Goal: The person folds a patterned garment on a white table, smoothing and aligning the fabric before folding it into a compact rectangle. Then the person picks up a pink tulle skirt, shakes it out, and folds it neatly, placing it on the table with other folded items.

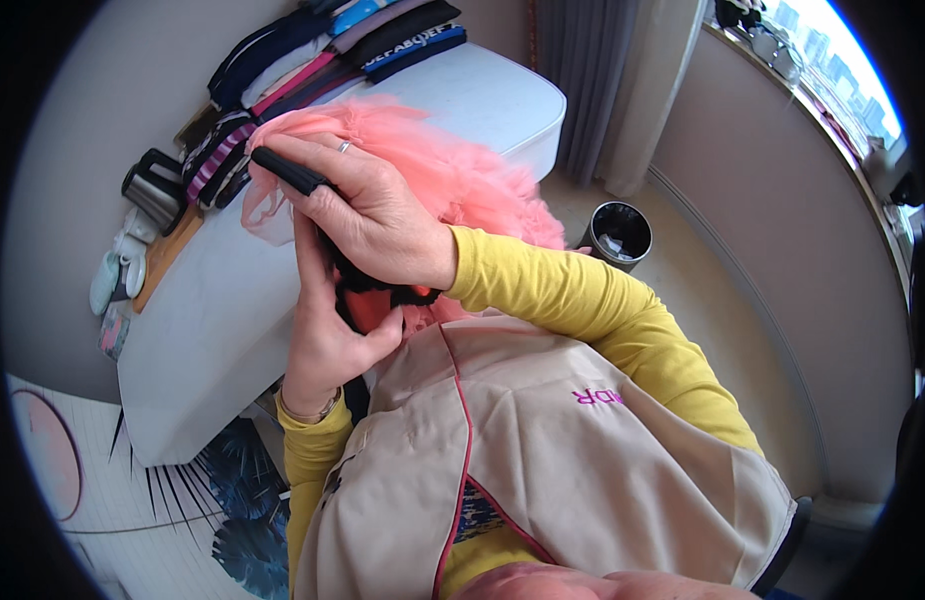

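Note:
A coral-pink tulle garment (pixel 462 176) with ruffled layers spreads over the table corner and down toward my lap. My right hand (pixel 380 199), with a ring on one finger, pinches a folded black fabric band (pixel 290 171) between thumb and fingers, together with gathered pink tulle. Below it, my left hand (pixel 331 322) is wrapped around the garment's black-edged part, its thumb pointing right. Shiny orange-red fabric (pixel 370 309) shows between this thumb and my right wrist. A loop of sheer pink fabric (pixel 266 217) hangs by the fingertips. My left fingertips are partly hidden behind my right hand.
The white table (pixel 229 300) holds stacked folded clothes (pixel 335 56), a steel kettle (pixel 154 191) and white cups (pixel 132 255) by a wooden tray (pixel 166 262). A waste bin (pixel 620 232) stands on the floor near grey curtains (pixel 582 90). I wear a beige apron (pixel 530 397).

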`<state>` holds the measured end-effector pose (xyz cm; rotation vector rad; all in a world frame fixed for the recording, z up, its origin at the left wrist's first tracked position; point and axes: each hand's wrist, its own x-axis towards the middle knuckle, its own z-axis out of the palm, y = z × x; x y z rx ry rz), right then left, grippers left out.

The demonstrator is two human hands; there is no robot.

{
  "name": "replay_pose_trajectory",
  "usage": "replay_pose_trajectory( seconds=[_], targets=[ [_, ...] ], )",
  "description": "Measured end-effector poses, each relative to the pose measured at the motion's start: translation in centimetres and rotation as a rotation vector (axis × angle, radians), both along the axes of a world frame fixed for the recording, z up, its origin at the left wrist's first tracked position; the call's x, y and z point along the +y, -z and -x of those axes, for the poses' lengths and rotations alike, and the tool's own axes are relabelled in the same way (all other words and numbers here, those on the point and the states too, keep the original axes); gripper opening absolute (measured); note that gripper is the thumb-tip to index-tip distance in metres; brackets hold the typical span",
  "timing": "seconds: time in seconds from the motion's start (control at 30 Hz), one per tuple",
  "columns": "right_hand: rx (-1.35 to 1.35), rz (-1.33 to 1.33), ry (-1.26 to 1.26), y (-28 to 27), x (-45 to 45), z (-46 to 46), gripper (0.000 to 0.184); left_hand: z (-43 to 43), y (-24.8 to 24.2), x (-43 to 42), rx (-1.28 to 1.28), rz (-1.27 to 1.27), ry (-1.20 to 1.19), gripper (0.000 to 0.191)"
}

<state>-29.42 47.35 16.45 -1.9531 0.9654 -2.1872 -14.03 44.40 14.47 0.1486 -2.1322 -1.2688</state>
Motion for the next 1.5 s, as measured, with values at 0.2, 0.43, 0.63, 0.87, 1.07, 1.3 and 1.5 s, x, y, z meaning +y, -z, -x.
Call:
replay_pose_trajectory(
  seconds=[0.2, 0.43, 0.63, 0.87, 1.07, 1.3, 1.5],
  targets=[
    [-0.228, -0.117, -0.191, 0.0, 0.9, 1.0, 0.042, 0.2, -1.3, -0.8, 0.255, -0.306, 0.049, 0.129],
    [-0.052, -0.125, -0.207, 1.1, 2.5, -0.7, 0.051, 0.5, 0.3, -2.1, 0.267, -0.267, -0.229, 0.067],
    [0.226, -0.013, 0.064, 2.4, 3.7, -1.6, 0.057, -0.8, 0.1, -2.0, -0.023, 0.337, -0.613, 0.058],
    [0.151, 0.427, 0.583, 2.2, 3.8, 0.1, 0.029, -0.5, -0.5, -2.3, 0.356, -0.435, -0.544, 0.043],
    [0.173, -0.393, 0.244, 4.9, 5.6, 3.4, 0.028, -1.2, -0.8, -3.5, 0.370, 0.061, -0.276, 0.045],
    [0.310, -0.749, 0.322, 11.3, 6.3, 11.0, 0.037, -1.6, -3.3, -6.3, 0.397, -0.019, -0.479, 0.043],
    [0.328, -1.205, 0.080, 16.9, 9.3, 20.0, 0.044, -2.5, -4.1, -9.3, 0.419, -0.136, -0.470, 0.043]
  ],
)
